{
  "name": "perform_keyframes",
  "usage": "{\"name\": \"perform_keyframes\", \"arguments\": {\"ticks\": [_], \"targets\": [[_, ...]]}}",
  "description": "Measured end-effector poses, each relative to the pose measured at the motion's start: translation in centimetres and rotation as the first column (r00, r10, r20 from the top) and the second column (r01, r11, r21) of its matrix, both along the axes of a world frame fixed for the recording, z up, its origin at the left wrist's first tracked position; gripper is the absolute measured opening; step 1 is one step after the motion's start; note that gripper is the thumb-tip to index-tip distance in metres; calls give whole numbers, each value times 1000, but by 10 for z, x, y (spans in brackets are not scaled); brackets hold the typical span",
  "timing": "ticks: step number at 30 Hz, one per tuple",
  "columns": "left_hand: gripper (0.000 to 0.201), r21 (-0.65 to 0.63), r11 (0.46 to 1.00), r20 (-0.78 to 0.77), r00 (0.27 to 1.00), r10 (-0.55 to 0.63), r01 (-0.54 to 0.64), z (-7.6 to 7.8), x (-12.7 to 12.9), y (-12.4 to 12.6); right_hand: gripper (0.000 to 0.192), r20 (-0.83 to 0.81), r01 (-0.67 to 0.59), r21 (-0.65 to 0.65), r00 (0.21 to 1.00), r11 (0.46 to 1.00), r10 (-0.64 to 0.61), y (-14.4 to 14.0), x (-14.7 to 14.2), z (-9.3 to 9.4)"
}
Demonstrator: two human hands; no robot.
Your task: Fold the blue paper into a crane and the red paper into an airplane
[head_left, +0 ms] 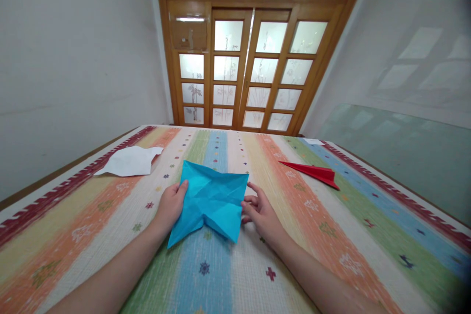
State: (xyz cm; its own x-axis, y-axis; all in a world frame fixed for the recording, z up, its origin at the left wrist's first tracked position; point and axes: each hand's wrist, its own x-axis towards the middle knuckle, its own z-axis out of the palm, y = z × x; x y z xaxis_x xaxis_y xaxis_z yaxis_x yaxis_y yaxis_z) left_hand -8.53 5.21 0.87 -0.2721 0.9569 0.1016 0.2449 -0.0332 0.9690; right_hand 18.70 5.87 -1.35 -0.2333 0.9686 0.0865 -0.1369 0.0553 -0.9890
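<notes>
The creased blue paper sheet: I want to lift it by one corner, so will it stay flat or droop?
The creased blue paper sheet looks thin, so it would probably droop. Its fold lines may stiffen it slightly. It is likely very light and could slide on the striped tablecloth.
</notes>
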Motion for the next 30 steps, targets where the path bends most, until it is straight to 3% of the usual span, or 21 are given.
{"name": "perform_keyframes", "arguments": {"ticks": [3,6,9,14,16,21,26,30], "targets": [[56,-7,1000,37,999,12,-12,-3,-1,2,96,8,1,57,1000,998,-1,-4,-2,-1],[57,-28,999,105,993,47,-44,-3,-2,3,103,46,10,115,999,993,-16,-7,-3,-3],[55,-24,996,180,979,94,-91,2,-1,1,92,124,-7,169,992,986,-15,-9,-2,-4],[53,3,982,177,967,183,-187,13,3,-6,45,335,-102,347,942,932,-21,-12,2,0],[50,7,976,161,964,214,-218,15,3,-7,43,434,-142,440,898,886,-72,-14,4,3],[39,-29,966,167,951,259,-257,13,1,-2,58,595,-247,607,771,755,-227,-18,6,8],[38,-59,965,160,952,262,-256,9,-1,1,28,568,-257,699,767,667,-299,-15,6,4],[39,-48,960,143,949,281,-277,1,-9,6,29,534,-245,754,769,609,-352,-12,8,4]]}}
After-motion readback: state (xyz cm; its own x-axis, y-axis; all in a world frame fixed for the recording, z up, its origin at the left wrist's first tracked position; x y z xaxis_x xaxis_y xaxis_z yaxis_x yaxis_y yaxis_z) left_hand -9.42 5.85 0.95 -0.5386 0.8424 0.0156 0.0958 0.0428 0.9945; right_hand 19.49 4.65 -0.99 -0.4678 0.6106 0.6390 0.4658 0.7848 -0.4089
